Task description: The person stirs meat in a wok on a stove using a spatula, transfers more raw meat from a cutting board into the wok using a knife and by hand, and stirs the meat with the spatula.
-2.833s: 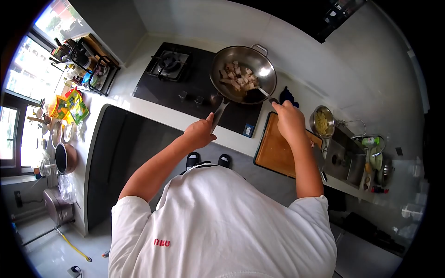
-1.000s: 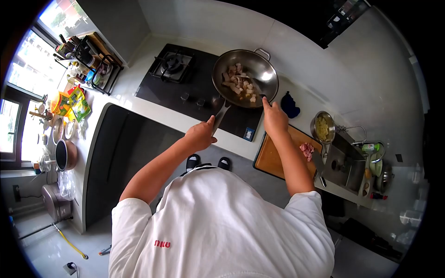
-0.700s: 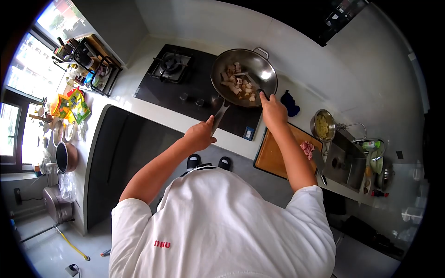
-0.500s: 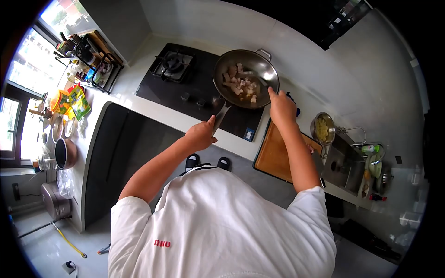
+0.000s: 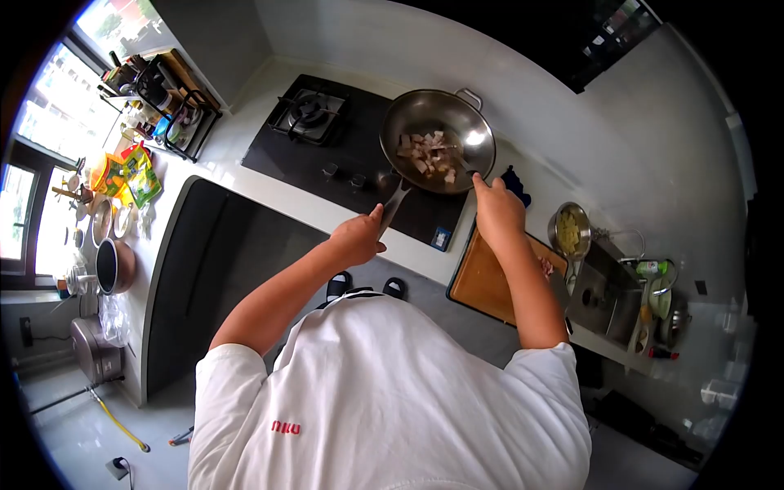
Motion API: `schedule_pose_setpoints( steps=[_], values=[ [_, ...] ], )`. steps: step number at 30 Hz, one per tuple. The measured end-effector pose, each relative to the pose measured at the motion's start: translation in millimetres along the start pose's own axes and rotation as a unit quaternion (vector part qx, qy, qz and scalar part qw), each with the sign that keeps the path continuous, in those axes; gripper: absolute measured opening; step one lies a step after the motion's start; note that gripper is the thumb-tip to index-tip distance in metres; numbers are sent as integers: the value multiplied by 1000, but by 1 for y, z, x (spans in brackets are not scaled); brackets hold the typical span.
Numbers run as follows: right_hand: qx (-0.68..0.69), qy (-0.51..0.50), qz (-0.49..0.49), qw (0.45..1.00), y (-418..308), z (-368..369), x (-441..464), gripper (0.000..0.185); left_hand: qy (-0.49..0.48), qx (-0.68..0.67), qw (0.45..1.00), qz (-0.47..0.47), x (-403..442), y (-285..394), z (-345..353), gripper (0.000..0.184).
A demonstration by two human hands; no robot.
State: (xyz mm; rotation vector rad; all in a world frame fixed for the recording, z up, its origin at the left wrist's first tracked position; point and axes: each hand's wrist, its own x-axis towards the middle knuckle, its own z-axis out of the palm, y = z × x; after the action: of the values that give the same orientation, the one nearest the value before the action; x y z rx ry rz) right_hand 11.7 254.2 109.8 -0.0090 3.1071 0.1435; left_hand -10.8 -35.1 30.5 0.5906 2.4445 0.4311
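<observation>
Standing in black open-toed slippers (image 5: pixel 339 284) on a grey floor (image 5: pixel 376 279), facing a white countertop (image 5: pixel 327 216) backed by a pale wall (image 5: pixel 367 41). Working over a flat black glass cooktop (image 5: pixel 286 159), with an uncovered burner at its left. Having a bright window (image 5: pixel 16 216) and a black metal rack (image 5: pixel 194 122) at far left, and at right a brown rectangular cutting board (image 5: pixel 483 279), a round steel bowl of pale yellow pieces (image 5: pixel 556 242) and a steel sink (image 5: pixel 599 304).

Keeping the wide, round, silver-grey steel wok (image 5: pixel 456 114) over the cooktop's right end, opening upward. Pointing its long metal handle (image 5: pixel 394 204) back toward the body and slightly left, and its small loop handle (image 5: pixel 470 95) toward the wall and right; running the long axis from near left to far right.

Closing the left hand (image 5: pixel 356 239) around the long handle, fingers drawn in narrow. Curling the right hand (image 5: pixel 500 211) around the dark grip of a slim metal spatula (image 5: pixel 463 160), fingers closed on it. Slanting the spatula leftward and away from the body, across the wok's axis, into light pinkish-brown meat chunks (image 5: pixel 426 150) inside the wok. Hovering near a dark blue cloth (image 5: pixel 517 184) with the right hand.
</observation>
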Motion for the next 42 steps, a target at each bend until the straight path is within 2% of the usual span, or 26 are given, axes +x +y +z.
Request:
schedule_pose_setpoints(
  steps=[5, 8, 11, 16, 19, 22, 26, 29, 30, 33, 34, 35, 36, 37, 39, 42],
  values=[
    [20, 23, 22, 999, 11, 27, 7, 53, -21, 3, 1000, -4, -3, 6, -7, 100],
    [38, 24, 28, 999, 16, -20, -29, 52, -21, 8, 1000, -3, -4, 5, -6, 101],
    [13, -16, 34, 999, 13, -53, -62, 48, -19, 9, 1000, -6, -2, 5, -2, 101],
    [26, 13, 30, 999, 4, -18, -44, 40, -27, 36, 999, -12, -3, 10, -8, 99],
    [46, 9, 19, 999, 1, -19, -37, 43, -15, 15, 1000, -10, -4, 7, -7, 101],
    [68, -42, -2, 997, -16, -45, -49, 47, -16, 15, 1000, -12, -2, 6, -5, 101],
    [107, -75, -20, 991, -45, -35, -41, 46, -21, 21, 999, -17, -4, 10, -7, 100],
    [100, -27, 27, 994, -41, 1, -9, 43, -12, 5, 1000, -9, -5, 7, -8, 99],
    [116, -28, 39, 992, -31, -2, 1, 53, -10, 4, 1000, -7, -6, 7, -7, 100],
    [218, 5, 77, 973, 30, -11, 19, 39, -2, 2, 1000, -3, -3, 5, -3, 99],
    [203, 24, 79, 976, 54, -16, 26, 36, 0, -1, 1000, -3, -3, 4, 0, 99],
    [225, -19, 141, 964, 65, -40, 30, 34, 6, -4, 1000, 2, -3, 2, 3, 99],
    [227, -14, 141, 963, 90, -37, 41, 35, 11, -7, 1000, 8, -3, 0, 5, 99],
    [286, -53, 187, 938, 97, -49, 48, 33, 17, -7, 1000, 15, -3, -1, 5, 98],
    [246, -118, 181, 945, 120, -35, 79, 30, 8, -6, 1000, 6, -4, 2, 3, 98],
    [355, -127, 254, 891, 120, -3, 111, 23, 7, -3, 1000, 3, -4, 3, 2, 98]
  ],
)
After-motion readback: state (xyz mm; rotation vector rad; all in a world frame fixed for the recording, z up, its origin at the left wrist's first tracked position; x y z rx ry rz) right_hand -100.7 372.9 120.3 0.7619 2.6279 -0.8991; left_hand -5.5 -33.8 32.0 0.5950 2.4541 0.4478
